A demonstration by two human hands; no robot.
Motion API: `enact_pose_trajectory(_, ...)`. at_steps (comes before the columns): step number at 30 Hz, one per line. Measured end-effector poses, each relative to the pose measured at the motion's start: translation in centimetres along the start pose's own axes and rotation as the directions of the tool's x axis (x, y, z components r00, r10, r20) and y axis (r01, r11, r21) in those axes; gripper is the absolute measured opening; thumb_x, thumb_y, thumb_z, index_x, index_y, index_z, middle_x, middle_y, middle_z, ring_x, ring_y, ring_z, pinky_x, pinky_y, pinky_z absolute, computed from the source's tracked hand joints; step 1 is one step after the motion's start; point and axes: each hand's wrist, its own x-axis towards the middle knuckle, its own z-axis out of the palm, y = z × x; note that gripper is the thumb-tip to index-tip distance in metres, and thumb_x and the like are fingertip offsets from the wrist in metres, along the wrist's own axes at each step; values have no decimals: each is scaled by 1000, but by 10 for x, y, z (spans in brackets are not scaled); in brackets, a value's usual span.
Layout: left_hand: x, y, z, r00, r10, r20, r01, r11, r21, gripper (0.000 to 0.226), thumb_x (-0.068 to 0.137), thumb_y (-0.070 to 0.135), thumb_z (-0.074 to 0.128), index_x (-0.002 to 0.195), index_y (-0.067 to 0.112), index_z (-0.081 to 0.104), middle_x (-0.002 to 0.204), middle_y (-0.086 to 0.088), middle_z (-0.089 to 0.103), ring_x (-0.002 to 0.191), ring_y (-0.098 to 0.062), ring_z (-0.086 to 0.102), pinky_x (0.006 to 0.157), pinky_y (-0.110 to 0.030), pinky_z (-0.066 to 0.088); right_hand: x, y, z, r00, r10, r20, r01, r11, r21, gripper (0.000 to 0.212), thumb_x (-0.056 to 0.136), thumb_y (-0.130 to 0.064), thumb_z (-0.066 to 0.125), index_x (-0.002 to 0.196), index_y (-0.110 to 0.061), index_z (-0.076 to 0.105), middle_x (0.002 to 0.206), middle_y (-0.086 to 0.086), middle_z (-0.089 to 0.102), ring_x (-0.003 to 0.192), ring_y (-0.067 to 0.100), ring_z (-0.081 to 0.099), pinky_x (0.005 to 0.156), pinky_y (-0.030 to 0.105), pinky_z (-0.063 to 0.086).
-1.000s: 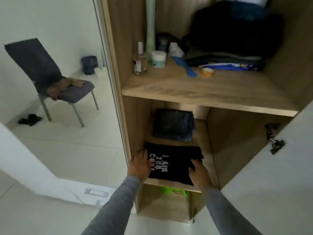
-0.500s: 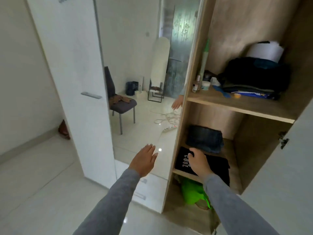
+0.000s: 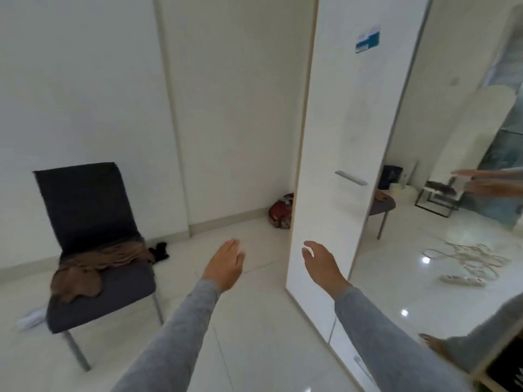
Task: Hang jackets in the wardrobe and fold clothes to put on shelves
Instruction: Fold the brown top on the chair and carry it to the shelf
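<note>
A: Head camera, nearest first: the hands?
B: Left hand (image 3: 225,264) and right hand (image 3: 322,265) are held out at lower centre, fingers relaxed, both empty.
A: Clothes?
B: A brown garment (image 3: 93,264) lies crumpled on the dark chair (image 3: 82,199) seat, lower left; the white wardrobe door (image 3: 334,123) stands right of centre.

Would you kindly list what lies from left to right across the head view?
Dark grey fabric chair, small black item on the floor, left hand, red bag by the wall, right hand, white coiled cable reflected in the mirror.
</note>
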Motion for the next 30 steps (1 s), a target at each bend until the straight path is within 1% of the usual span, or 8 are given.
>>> enact_pose_trajectory(4, 4, -76, -45, 986, -153, -58, 155, 987, 31, 49, 103, 25, 27, 146, 2, 24, 155, -11, 20, 144, -20, 14, 115, -26, 7, 44, -61, 76, 978, -120, 170, 121, 993, 6, 28, 98, -8, 38, 114, 9, 54, 125, 24, 52, 122, 35, 46, 94, 32, 32)
enact_pose_trajectory(6, 17, -110, -65, 970, -208, -121, 214, 976, 32, 48, 102, 25, 28, 144, 1, 29, 153, -13, 25, 143, -25, 19, 116, -33, 14, 70, -87, 110, 949, -208, 236, 209, 978, 22, 36, 99, -11, 38, 130, 4, 48, 140, 19, 45, 132, 29, 39, 103, 26, 26)
enact_pose_trajectory(8, 29, -134, -84, 952, -253, -172, 260, 965, 20, 47, 102, 25, 29, 142, 2, 33, 151, -14, 28, 141, -26, 23, 116, -36, 18, 95, -107, 135, 924, -265, 277, 266, 963, 35, 40, 99, -12, 38, 138, -1, 42, 146, 14, 39, 136, 23, 34, 106, 21, 20)
enact_pose_trajectory(12, 63, -184, -116, 920, -333, -207, 344, 939, 21, 46, 104, 22, 24, 145, 3, 24, 155, -8, 20, 145, -20, 11, 116, -30, 9, 160, -152, 182, 868, -332, 370, 343, 939, 39, 40, 100, -14, 38, 138, -3, 41, 147, 12, 40, 136, 23, 35, 107, 23, 23)
enact_pose_trajectory(16, 85, -231, -140, 850, -448, -277, 449, 891, -66, 49, 103, 29, 24, 148, 8, 20, 157, -4, 16, 145, -14, 7, 117, -28, 6, 222, -198, 218, 834, -359, 418, 372, 927, 55, 36, 99, -12, 38, 129, 6, 48, 137, 19, 50, 126, 28, 45, 99, 27, 32)
enact_pose_trajectory(20, 87, -285, -157, 762, -562, -322, 560, 821, -107, 50, 103, 31, 25, 148, 10, 22, 157, -3, 17, 145, -14, 9, 118, -28, 6, 260, -245, 275, 773, -410, 485, 427, 901, 83, 39, 99, -10, 36, 136, -1, 43, 142, 14, 45, 130, 25, 42, 96, 21, 32)
enact_pose_trajectory(24, 75, -354, -173, 658, -667, -348, 673, 729, -125, 50, 103, 31, 27, 148, 9, 24, 156, -5, 19, 144, -16, 13, 116, -26, 7, 269, -280, 365, 679, -420, 602, 458, 883, 99, 37, 100, -15, 38, 131, 3, 48, 134, 19, 52, 125, 28, 47, 97, 27, 35)
enact_pose_trajectory(30, 72, -487, -216, 565, -762, -318, 765, 628, -146, 52, 102, 33, 25, 148, 9, 19, 157, -6, 14, 145, -17, 11, 117, -28, 7, 282, -340, 495, 582, -377, 721, 456, 885, 96, 41, 99, -25, 42, 138, -10, 43, 142, 6, 45, 131, 22, 41, 104, 27, 31)
